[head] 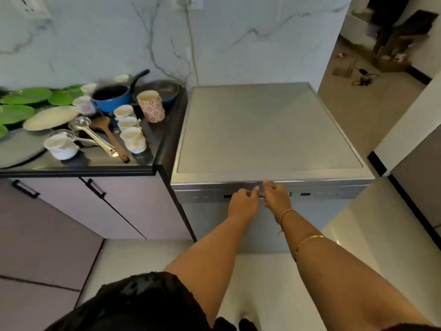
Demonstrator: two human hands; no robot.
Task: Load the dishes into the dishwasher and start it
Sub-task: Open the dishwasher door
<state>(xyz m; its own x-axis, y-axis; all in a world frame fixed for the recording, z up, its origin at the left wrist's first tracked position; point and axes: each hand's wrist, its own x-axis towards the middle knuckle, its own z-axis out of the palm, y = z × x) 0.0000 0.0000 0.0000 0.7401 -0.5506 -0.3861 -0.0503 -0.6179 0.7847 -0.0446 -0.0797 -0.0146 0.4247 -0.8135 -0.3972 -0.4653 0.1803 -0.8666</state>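
Steel dishwasher [269, 130] stands closed, dishes [130, 134] piled on the counter [100, 161] beside. Right hand [275, 195] hooks the door [210, 223] lip; left hand [242, 203] curls alongside, grip unclear. Best pull evenly, lower gently.

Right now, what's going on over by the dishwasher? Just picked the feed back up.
A person stands at the dishwasher with the left hand and right hand both at the top edge of its door, which looks closed. Whether the fingers grip that edge is too blurred to tell. The dishes sit on the counter beside it: cups, a blue saucepan, ladles, a wooden spatula. Neither hand holds a dish.
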